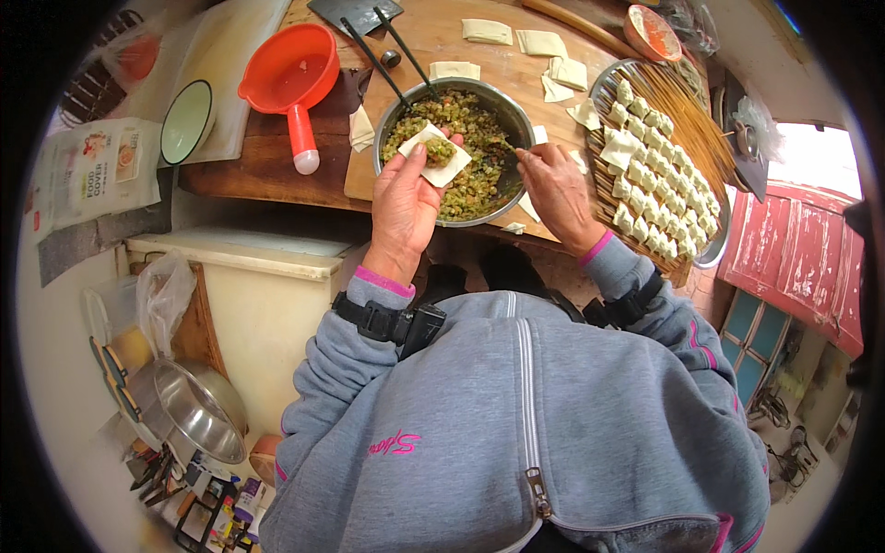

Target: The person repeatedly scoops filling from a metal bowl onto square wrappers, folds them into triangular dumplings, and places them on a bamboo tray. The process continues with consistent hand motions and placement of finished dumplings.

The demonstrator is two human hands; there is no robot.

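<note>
My left hand (402, 207) holds a square dough wrapper (453, 171) with a mound of green chopped filling (438, 152) on it. Beneath is a steel bowl (523, 123) of the same filling, two dark chopsticks (377, 63) leaning in it. At the bowl's right rim, the fingers of my right hand (559, 188) pinch a thin utensil (510, 146); its tip is in the filling, so its kind is unclear. Rows of folded wontons (660, 186) lie to the right on a stalk mat (691, 110), with a flat wrapper (620, 148) over some of them.
Stacks of wrappers (541, 43) lie behind the bowl on the wooden board (429, 34). A red plastic dipper (290, 66) and a green-lined enamel bowl (188, 121) stand left. A rolling pin (581, 26), a dark flat blade (356, 12) and an orange bowl (652, 33) are farther back.
</note>
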